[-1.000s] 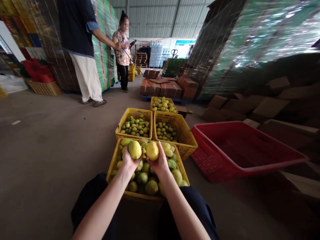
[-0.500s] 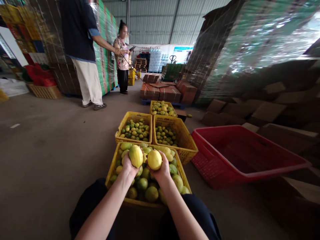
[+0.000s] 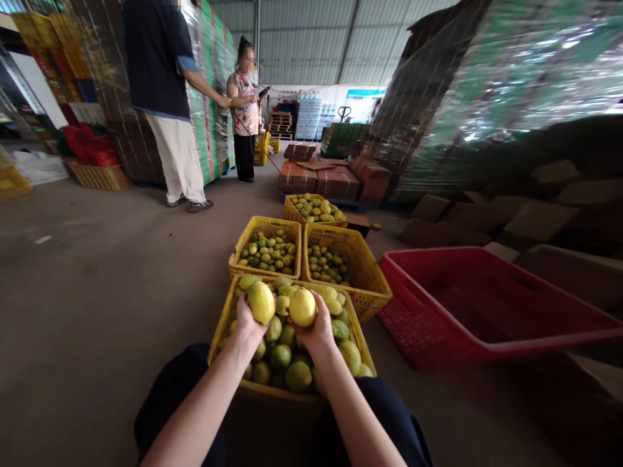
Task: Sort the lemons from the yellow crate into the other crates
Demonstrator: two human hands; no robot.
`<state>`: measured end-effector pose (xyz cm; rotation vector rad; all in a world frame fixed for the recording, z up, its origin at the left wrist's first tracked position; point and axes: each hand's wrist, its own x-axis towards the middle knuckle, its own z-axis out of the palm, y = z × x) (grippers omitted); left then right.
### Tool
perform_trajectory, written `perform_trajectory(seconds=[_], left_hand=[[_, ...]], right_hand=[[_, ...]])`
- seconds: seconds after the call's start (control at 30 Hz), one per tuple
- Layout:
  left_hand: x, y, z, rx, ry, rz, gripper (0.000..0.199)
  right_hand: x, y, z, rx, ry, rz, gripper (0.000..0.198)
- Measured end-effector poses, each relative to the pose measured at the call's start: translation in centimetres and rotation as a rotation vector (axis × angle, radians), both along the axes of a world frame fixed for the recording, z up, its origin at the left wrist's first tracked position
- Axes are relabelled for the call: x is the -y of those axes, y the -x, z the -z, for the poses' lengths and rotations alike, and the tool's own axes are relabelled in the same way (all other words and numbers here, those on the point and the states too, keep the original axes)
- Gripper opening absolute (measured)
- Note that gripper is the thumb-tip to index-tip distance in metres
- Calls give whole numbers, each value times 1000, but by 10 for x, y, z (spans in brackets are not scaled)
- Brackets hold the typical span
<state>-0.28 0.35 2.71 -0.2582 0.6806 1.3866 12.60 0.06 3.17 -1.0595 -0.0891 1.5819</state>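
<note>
Two lemons are held up side by side over the nearest yellow crate (image 3: 366, 350). My left hand (image 3: 247, 329) is wrapped round a yellow lemon with a greenish tint (image 3: 261, 303). In my right hand (image 3: 318, 331) is a rounder, yellower lemon (image 3: 302, 307). Both hands cup their fruit from below, and most fingers are hidden behind it. Green and yellow lemons (image 3: 281, 357) fill the crate beneath, which stands between my knees.
Beyond it stand a left yellow crate (image 3: 235, 263), a right yellow crate (image 3: 382, 285) and a farther one (image 3: 288, 211), all with lemons. A red crate (image 3: 413, 337) is at the right, near flattened cardboard (image 3: 540, 217). Two people stand by wrapped pallets (image 3: 211, 97).
The view has swung slightly left, so the surroundings sit farther right. My left hand has tilted its lemon a little and moved slightly away from the right one. Both lemons stay held.
</note>
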Motion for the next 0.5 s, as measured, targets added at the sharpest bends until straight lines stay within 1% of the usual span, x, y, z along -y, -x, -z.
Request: perform_trajectory(seconds=[0.1, 0.2, 0.3, 0.4, 0.5], left_hand=[[0, -3, -8, -20, 24, -34, 24], [0, -7, -14, -33, -8, -34, 21], [0, -12, -17, -91, -59, 5, 20], [0, -16, -19, -152, -82, 24, 20], [-1, -18, -20, -174, -69, 24, 19]], right_hand=[[0, 0, 1, 9, -19, 22, 24], [2, 1, 1, -61, -47, -71, 28], [3, 2, 0, -108, -68, -132, 31], [4, 3, -3, -109, -113, -114, 31], [3, 1, -5, -90, -176, -56, 25]])
